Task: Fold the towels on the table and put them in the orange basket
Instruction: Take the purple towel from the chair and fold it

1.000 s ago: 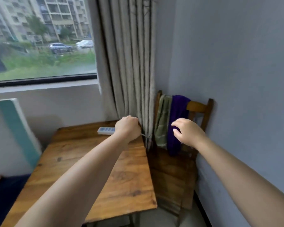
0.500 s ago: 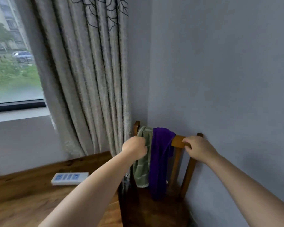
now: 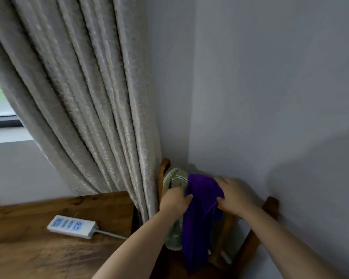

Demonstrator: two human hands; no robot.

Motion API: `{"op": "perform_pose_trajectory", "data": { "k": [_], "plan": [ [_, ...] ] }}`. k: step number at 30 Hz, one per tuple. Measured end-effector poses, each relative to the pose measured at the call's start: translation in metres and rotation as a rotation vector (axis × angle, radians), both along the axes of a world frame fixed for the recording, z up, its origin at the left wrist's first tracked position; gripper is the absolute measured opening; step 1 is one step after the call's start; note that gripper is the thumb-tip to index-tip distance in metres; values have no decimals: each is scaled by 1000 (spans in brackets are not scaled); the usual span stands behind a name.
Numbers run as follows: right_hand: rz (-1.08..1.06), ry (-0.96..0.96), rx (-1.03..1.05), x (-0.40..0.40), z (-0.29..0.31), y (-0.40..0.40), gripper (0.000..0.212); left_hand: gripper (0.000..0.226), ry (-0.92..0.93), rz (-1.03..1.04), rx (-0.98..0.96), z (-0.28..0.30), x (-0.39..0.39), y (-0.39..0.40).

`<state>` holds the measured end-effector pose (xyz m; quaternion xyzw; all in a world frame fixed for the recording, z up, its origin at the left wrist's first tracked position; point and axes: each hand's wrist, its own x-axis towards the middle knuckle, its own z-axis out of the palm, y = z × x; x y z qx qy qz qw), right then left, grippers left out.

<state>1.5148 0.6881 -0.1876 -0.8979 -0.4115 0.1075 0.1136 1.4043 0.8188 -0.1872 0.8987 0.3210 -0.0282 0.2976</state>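
A purple towel point(image 3: 199, 214) hangs over the top rail of a wooden chair point(image 3: 270, 206) in the room's corner. Beside it on the left hangs a pale green towel point(image 3: 174, 177), partly hidden behind my left arm. My left hand point(image 3: 174, 200) grips the purple towel's left edge near the rail. My right hand point(image 3: 233, 196) grips its right side at the top. The towel is bunched between both hands. No orange basket is in view.
A wooden table point(image 3: 38, 248) stands left of the chair, with a white power strip point(image 3: 72, 226) and its cable on it. A grey curtain point(image 3: 79, 97) hangs down to the table's far right corner. Grey walls close in behind and right of the chair.
My view has moved closer to the chair. Both hands have come together onto the purple towel; before, the left was by the green towel and the right was on the chair rail.
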Motion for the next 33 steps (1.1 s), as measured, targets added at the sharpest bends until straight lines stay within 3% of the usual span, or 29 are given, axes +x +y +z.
{"op": "perform_pose_trajectory", "data": {
  "k": [4,11,18,21,25,28,33],
  "plan": [
    [28,102,44,14,-13,1,50,33,-37,60,-49,-8,23,-11],
    [13,63,217,21,-20,3,35,25,-113,200,-54,-14,30,-15],
    [-92,-31,400,27,-11,0,21,28,-174,118,133,6,30,-24],
    [-200,-19,535,31,5,-3,20,27,-252,39,214,28,37,-29],
    [-197,-100,721,22,43,-4,20,27,-417,126,174,63,33,-32],
    [-96,-172,760,0,79,4,20,26,-497,232,113,89,11,-24],
    [95,-320,779,-72,141,27,35,33,-520,314,168,130,-71,-4]
  ]
}}
